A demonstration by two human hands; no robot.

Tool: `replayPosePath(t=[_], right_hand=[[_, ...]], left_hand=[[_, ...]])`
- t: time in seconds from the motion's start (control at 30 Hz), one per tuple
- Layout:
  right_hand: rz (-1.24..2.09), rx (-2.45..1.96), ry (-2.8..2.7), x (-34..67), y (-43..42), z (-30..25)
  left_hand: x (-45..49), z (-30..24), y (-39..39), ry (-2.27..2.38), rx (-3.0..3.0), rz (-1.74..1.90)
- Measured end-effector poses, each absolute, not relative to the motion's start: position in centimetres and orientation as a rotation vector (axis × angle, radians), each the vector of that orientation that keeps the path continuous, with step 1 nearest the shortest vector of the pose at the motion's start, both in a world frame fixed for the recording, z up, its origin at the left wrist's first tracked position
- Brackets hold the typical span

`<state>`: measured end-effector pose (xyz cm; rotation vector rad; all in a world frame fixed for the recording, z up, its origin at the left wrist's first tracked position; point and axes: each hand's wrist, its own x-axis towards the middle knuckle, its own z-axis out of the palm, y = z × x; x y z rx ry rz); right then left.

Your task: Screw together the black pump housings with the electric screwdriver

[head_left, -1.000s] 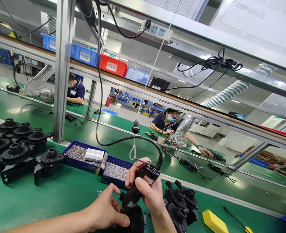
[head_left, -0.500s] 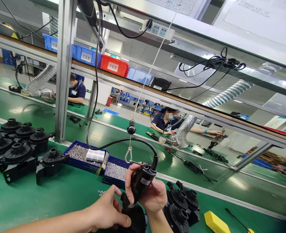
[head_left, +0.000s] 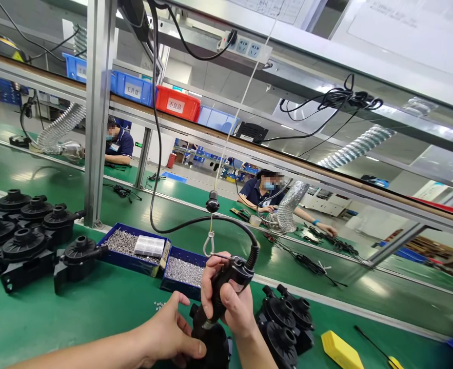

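Observation:
My right hand [head_left: 230, 302] is wrapped round a black electric screwdriver [head_left: 226, 287] that hangs from a cord and points down onto a black pump housing [head_left: 211, 343] at the bottom edge. My left hand [head_left: 168, 333] grips that housing from the left, thumb pressed against its side. A black cable runs up from the screwdriver's top. A few loose screws [head_left: 157, 306] lie on the green mat just left of my left hand.
Two blue trays of screws [head_left: 134, 246] sit behind my hands. Several black pump housings [head_left: 22, 238] stand at the left, more [head_left: 288, 323] at the right. A yellow block [head_left: 339, 351] lies at the lower right. Two other people work across the line behind an aluminium post [head_left: 97, 113].
The screwdriver and my right hand dipped slightly, then rose back to about where they were. My left hand has stayed on the housing.

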<state>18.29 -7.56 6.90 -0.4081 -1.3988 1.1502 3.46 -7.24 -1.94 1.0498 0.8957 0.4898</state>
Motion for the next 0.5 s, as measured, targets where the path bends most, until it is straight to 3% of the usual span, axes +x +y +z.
replayPosePath(t=[0.5], right_hand=[[1.174,-0.382,-1.373,18.72,-7.27,7.34]], left_hand=[[3.40,-2.02,-7.38,0.885,1.054,0.521]])
